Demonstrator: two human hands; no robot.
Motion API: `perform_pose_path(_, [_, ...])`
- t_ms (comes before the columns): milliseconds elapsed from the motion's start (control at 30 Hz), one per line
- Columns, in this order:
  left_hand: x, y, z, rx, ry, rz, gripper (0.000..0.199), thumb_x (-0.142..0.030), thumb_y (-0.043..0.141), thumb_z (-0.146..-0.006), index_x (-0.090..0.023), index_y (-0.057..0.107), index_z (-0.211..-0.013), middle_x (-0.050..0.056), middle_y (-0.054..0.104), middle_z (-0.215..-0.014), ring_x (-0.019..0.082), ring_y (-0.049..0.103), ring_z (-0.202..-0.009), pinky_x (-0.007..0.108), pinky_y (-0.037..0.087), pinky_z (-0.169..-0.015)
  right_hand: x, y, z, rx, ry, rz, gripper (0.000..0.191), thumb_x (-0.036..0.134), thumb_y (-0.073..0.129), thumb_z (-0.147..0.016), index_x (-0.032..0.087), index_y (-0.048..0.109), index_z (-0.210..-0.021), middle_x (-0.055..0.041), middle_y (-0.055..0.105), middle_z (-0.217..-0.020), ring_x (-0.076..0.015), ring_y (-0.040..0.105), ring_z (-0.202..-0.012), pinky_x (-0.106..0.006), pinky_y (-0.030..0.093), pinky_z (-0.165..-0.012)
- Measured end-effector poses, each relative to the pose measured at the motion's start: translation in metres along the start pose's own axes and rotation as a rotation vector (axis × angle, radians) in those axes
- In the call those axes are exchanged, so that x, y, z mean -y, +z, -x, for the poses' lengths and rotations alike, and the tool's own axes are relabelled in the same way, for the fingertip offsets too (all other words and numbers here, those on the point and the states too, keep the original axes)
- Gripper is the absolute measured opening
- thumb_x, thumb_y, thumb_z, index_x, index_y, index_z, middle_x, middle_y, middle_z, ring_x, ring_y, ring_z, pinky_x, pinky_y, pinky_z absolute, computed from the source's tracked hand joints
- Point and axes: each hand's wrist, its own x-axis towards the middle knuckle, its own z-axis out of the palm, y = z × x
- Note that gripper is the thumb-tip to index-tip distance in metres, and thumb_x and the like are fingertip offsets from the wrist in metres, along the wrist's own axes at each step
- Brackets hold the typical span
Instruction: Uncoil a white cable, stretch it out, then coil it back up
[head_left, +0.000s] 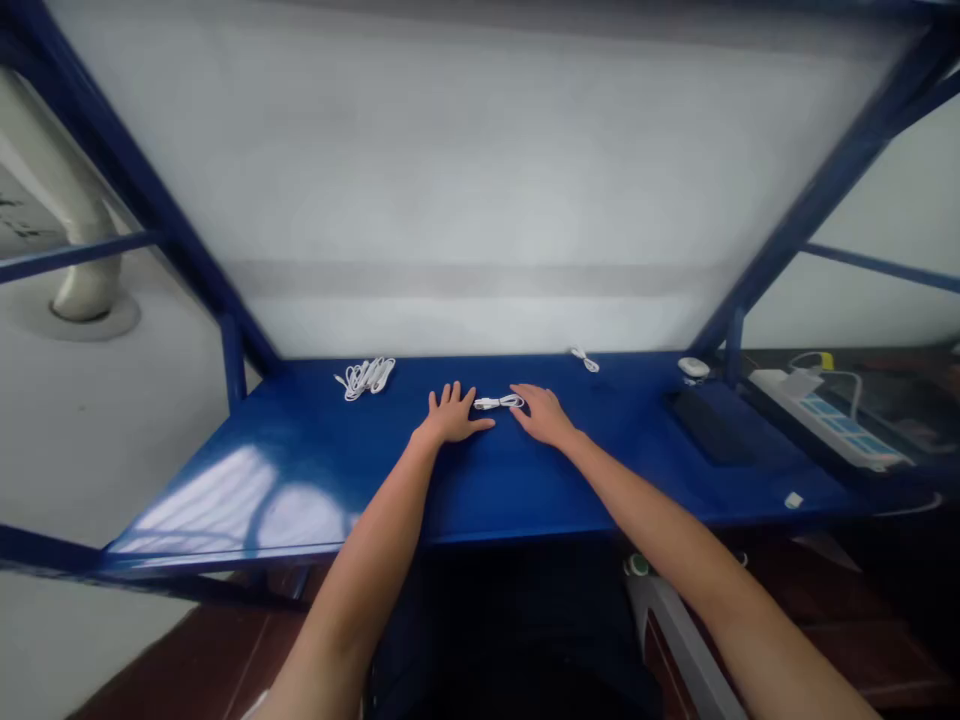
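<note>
A glossy blue bench (525, 500) adjoins a grey wall (480, 180); midway between its side edges, a bundled white cable (487, 404) separates the splayed left hand (450, 418) from the loosely parted right hand (547, 416).

This may be a workroom: blue bench (525, 490), power strip (831, 422).

Blue tabletop (555, 495), smooth and glossy, with bright light patches (225, 500) at near left. Back left: loose bundle of white cables (366, 378). Centre: tied white cable (496, 403), lying sideways between left hand (451, 413), palm down with digits spread, and right hand (543, 413), at the looped end. Back edge, right of centre: small white coil (586, 360). Back right: rounded white object (693, 367); nearer, dark flat slab (709, 428). Front right: little white piece (793, 500), too small to identify.
</note>
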Motion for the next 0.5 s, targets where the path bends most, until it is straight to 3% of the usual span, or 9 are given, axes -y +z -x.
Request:
perform_pose_path(100, [0.000, -0.001, 0.001, 0.005, -0.003, 0.003, 0.101, -0.081, 0.032, -0.078, -0.019, 0.016, -0.155, 0.017, 0.002, -0.161, 0.036, -0.002, -0.147, 0.058, 0.002, -0.115, 0.002, 0.001, -0.007, -0.014, -0.197, -0.012, 0.038, 0.025, 0.041, -0.096, 0.020, 0.060, -0.128, -0.0075, 0.063, -0.128, -0.0206, 0.056, -0.119, -0.035, 0.041, -0.102])
perform_pose_path(167, [-0.001, -0.002, 0.002, 0.011, 0.000, 0.004, 0.100, -0.081, 0.032, -0.078, -0.019, 0.015, -0.155, 0.017, 0.003, -0.161, 0.036, -0.002, -0.147, 0.058, 0.002, -0.114, 0.000, -0.002, -0.012, -0.018, -0.210, 0.042, 0.034, 0.024, 0.043, -0.094, 0.020, 0.064, -0.121, -0.0071, 0.066, -0.122, -0.0210, 0.060, -0.111, -0.033, 0.045, -0.096])
perform_pose_path(267, [-0.002, -0.003, 0.003, 0.010, 0.005, 0.005, 0.102, -0.082, 0.033, -0.077, -0.018, 0.015, -0.155, 0.017, 0.003, -0.161, 0.036, -0.001, -0.147, 0.058, 0.003, -0.115, -0.011, -0.011, -0.018, -0.045, -0.099, 0.169, 0.032, 0.025, 0.046, -0.093, 0.020, 0.066, -0.118, -0.0090, 0.068, -0.118, -0.0235, 0.060, -0.108, -0.033, 0.046, -0.090])
perform_pose_path(400, [-0.002, -0.004, 0.004, 0.016, 0.014, 0.025, 0.102, -0.081, 0.035, -0.077, -0.017, 0.016, -0.155, 0.018, 0.002, -0.160, 0.038, -0.002, -0.147, 0.060, 0.003, -0.114, -0.038, -0.029, -0.027, -0.072, 0.215, 0.377, 0.032, 0.030, 0.046, -0.092, 0.013, 0.069, -0.107, -0.0178, 0.069, -0.105, -0.0289, 0.060, -0.103, -0.035, 0.045, -0.083])
perform_pose_path(500, [-0.002, -0.004, 0.005, 0.013, 0.021, 0.046, 0.101, -0.080, 0.037, -0.078, -0.017, 0.018, -0.155, 0.019, 0.003, -0.160, 0.038, -0.001, -0.147, 0.061, 0.004, -0.113, -0.057, -0.038, -0.036, -0.093, 0.313, 0.456, 0.033, 0.025, 0.045, -0.091, 0.008, 0.068, -0.107, -0.0223, 0.067, -0.103, -0.0321, 0.056, -0.108, -0.037, 0.042, -0.084])
